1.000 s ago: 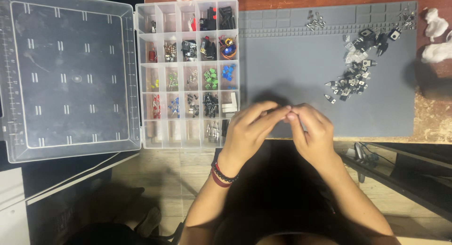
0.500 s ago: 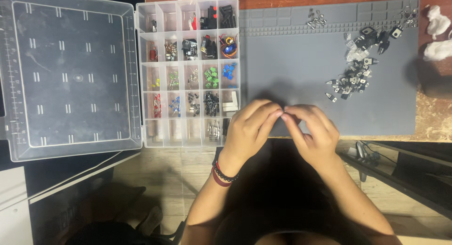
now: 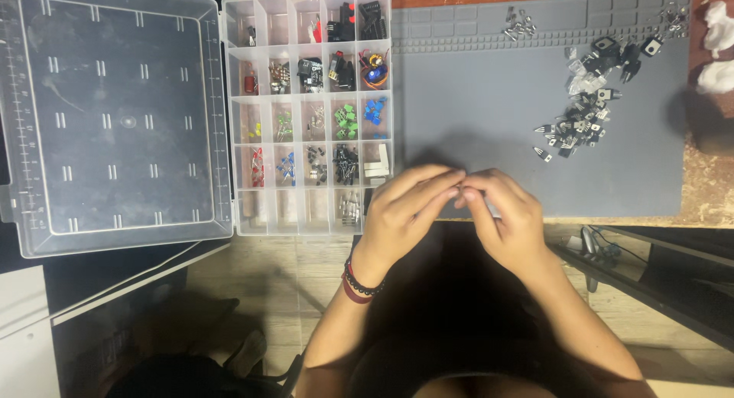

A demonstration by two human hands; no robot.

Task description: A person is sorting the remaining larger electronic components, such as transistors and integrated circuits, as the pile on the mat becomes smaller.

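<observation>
Both hands are meeting over the near edge of the grey mat point(image 3: 489, 123): left hand point(image 3: 405, 207) and right hand point(image 3: 505, 214) fingers are pinching together on a tiny part, hidden between the fingertips. The step in hand looks like fine manipulation of this part; the next move calls for a steady grip beside the compartment organiser box point(image 3: 306, 107)

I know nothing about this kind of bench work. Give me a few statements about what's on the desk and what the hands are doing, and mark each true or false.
1. The clear plastic compartment box lies open, its lid folded out flat beside it. True.
2. The left hand and right hand meet fingertip to fingertip over the near edge of the grey rubber work mat. True.
3. A beaded bracelet sits on the right wrist. False: it is on the left wrist.
4. The loose pile of small black and silver parts lies inside the box. False: it lies on the mat, toward its far right.
5. The hands grip a large tool. False: no tool shows; anything pinched is too small to make out.
</observation>
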